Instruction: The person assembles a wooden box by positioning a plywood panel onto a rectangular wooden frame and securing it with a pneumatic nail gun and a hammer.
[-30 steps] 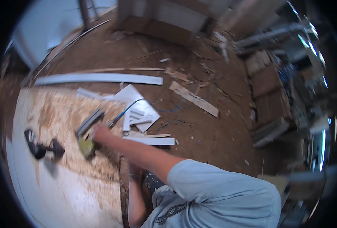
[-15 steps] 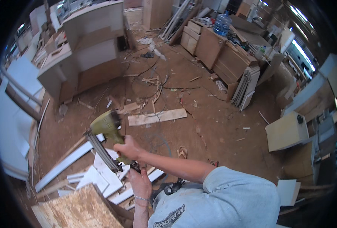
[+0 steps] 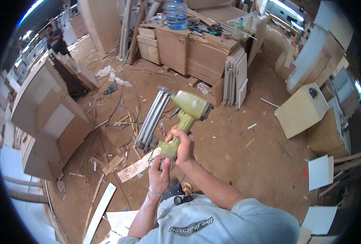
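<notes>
A green pneumatic nail gun (image 3: 189,105) with a long silver magazine is held up in front of my body, its head tilted up and to the right. My right hand (image 3: 184,147) is wrapped around its handle. At the bottom end of the handle, my left hand (image 3: 159,177) closes on the base, thumb pressed against it. A thin hose or cord loops beside the left fingers; the exact fitting there is hidden.
A wooden cabinet (image 3: 170,51) with a large blue water bottle (image 3: 176,16) and tools stands ahead. Panels (image 3: 234,79) lean on its side. Unfinished furniture (image 3: 52,118) is at left; a pale box (image 3: 300,112) sits at right. Wood scraps and cords litter the floor.
The nail gun has swung up and to the right in both hands, its head now pointing right. My view has turned right, bringing the cabinet nearer the middle.
</notes>
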### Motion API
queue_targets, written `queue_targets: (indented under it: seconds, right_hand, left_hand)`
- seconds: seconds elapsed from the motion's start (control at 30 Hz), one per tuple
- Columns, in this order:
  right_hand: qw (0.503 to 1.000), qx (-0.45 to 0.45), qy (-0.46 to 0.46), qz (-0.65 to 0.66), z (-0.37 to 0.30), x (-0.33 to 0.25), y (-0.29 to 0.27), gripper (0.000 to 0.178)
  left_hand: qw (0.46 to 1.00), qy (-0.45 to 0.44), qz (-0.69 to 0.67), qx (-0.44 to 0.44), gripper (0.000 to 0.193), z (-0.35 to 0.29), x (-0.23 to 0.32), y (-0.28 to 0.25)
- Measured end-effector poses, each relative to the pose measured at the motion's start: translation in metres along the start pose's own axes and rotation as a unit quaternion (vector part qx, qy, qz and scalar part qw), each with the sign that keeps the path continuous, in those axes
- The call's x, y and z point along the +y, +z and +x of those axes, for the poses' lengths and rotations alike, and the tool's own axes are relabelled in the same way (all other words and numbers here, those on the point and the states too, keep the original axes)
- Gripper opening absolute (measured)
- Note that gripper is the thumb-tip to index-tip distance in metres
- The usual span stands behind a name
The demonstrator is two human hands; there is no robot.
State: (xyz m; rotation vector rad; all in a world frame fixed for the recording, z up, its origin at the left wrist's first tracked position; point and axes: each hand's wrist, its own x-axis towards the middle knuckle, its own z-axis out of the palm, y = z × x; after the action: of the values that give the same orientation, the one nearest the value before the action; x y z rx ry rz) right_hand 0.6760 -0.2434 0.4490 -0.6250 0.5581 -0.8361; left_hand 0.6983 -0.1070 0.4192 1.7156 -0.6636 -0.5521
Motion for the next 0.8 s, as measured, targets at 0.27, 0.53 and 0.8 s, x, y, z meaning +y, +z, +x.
queue_targets:
  seconds: [0.27,0.53,0.8]
  right_hand:
    - [0.984,0.138,-0.055,0.097,0.242,-0.036,-0.028,0.011]
    - [0.964,0.244,-0.089,0.057,0.494,-0.059,-0.001,0.014]
    - [0.969,0.194,-0.115,0.096,0.685,-0.102,0.066,0.019]
  left_hand:
    - [0.984,0.017,-0.015,-0.178,0.04,0.261,-0.013,0.077]
    - [0.897,-0.207,-0.242,-0.307,0.047,0.521,-0.001,0.121]
    - [0.793,-0.335,-0.348,-0.372,0.046,0.733,0.045,0.136]
